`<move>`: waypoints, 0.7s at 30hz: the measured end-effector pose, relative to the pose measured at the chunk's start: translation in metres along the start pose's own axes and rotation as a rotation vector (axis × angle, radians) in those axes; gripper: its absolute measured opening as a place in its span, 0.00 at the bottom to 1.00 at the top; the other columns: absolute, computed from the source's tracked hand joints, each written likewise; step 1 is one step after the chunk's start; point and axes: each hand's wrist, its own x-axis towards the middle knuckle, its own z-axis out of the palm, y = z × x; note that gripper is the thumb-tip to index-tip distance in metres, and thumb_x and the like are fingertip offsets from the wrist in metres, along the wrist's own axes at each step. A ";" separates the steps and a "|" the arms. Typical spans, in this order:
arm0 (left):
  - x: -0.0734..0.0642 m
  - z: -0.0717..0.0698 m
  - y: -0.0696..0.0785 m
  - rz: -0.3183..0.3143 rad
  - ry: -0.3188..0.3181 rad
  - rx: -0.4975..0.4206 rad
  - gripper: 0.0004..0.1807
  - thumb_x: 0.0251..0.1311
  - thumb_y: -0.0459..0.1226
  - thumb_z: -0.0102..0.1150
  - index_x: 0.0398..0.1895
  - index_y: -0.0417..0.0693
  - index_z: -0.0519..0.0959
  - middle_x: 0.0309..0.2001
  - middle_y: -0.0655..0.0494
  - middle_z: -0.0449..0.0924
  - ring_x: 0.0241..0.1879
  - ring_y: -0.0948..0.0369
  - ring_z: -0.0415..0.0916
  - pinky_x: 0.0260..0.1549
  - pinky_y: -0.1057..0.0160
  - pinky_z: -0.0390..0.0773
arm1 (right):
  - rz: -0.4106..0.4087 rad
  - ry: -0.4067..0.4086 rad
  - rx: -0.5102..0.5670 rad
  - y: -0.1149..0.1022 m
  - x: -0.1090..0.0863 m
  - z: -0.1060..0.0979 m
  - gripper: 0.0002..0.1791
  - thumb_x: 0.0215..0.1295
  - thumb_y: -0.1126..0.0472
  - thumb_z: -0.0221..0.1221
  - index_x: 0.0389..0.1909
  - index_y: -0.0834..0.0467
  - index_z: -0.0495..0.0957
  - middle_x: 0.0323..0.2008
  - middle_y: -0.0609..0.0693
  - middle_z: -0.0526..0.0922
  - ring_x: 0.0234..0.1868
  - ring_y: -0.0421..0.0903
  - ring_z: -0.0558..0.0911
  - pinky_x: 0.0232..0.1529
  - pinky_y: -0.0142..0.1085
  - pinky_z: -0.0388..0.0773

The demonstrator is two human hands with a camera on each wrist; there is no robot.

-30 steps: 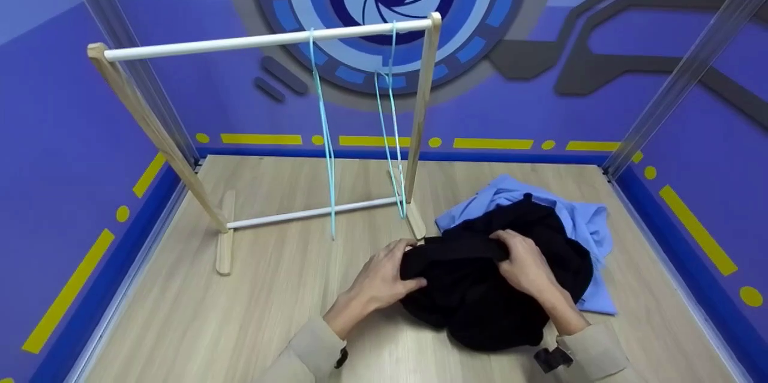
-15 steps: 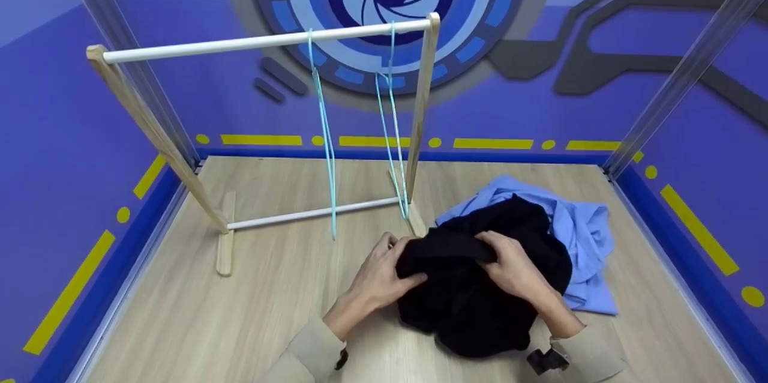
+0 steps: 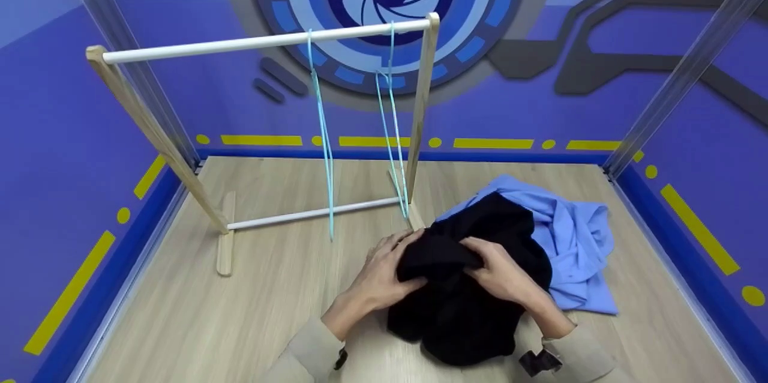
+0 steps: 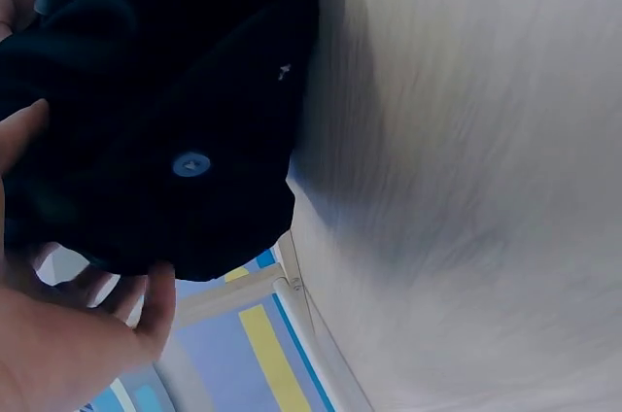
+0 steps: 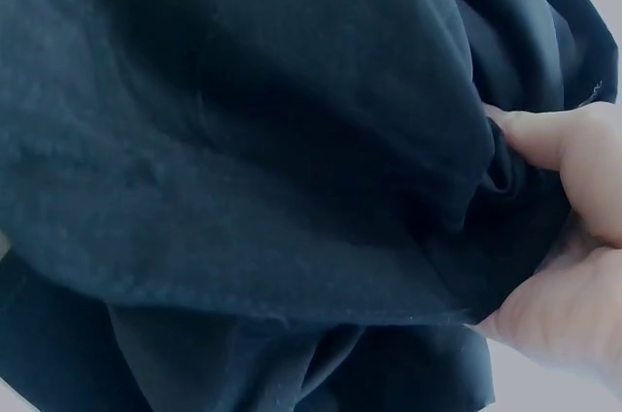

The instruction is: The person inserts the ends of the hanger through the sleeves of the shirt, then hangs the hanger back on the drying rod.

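Gripped one black garment (image 3: 465, 326) from both sides

Grasped its left edge with the left hand (image 3: 381, 280), between thumb and fingers; pinched a fold with the right hand (image 3: 503, 273). Had it directly between both hands, spread partly past the right one. Made out no clear long axis in the bunched cloth, just a flap running hand to hand. Spotted one button (image 4: 191, 164) near the left hand. Counted one blue garment (image 3: 579, 251) beyond the right hand, partly under the black. Counted two hangers (image 3: 331, 215) ahead of the left hand, the nearer one, on one rack (image 3: 240, 44) ahead and leftward, and one tabletop (image 3: 270, 305) below both hands.
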 end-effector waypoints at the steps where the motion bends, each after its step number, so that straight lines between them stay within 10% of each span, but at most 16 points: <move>1: 0.000 0.000 0.000 0.007 0.004 0.006 0.46 0.60 0.49 0.71 0.80 0.61 0.60 0.75 0.52 0.63 0.73 0.52 0.59 0.65 0.41 0.62 | -0.005 -0.008 0.009 -0.001 0.000 0.000 0.20 0.54 0.79 0.64 0.47 0.60 0.82 0.43 0.45 0.83 0.43 0.44 0.80 0.46 0.42 0.77; 9: 0.001 0.002 -0.002 0.054 0.016 -0.053 0.40 0.58 0.43 0.72 0.75 0.51 0.67 0.75 0.54 0.65 0.73 0.53 0.63 0.66 0.41 0.61 | -0.066 -0.057 0.059 -0.001 0.001 0.004 0.24 0.52 0.81 0.62 0.49 0.59 0.81 0.44 0.44 0.83 0.45 0.42 0.80 0.48 0.40 0.77; 21: 0.004 0.005 -0.002 0.019 0.043 -0.088 0.23 0.60 0.42 0.70 0.56 0.45 0.75 0.46 0.55 0.83 0.49 0.57 0.81 0.52 0.57 0.79 | -0.009 0.002 -0.050 -0.006 -0.001 0.000 0.21 0.51 0.77 0.67 0.49 0.66 0.81 0.45 0.51 0.84 0.48 0.48 0.82 0.51 0.47 0.79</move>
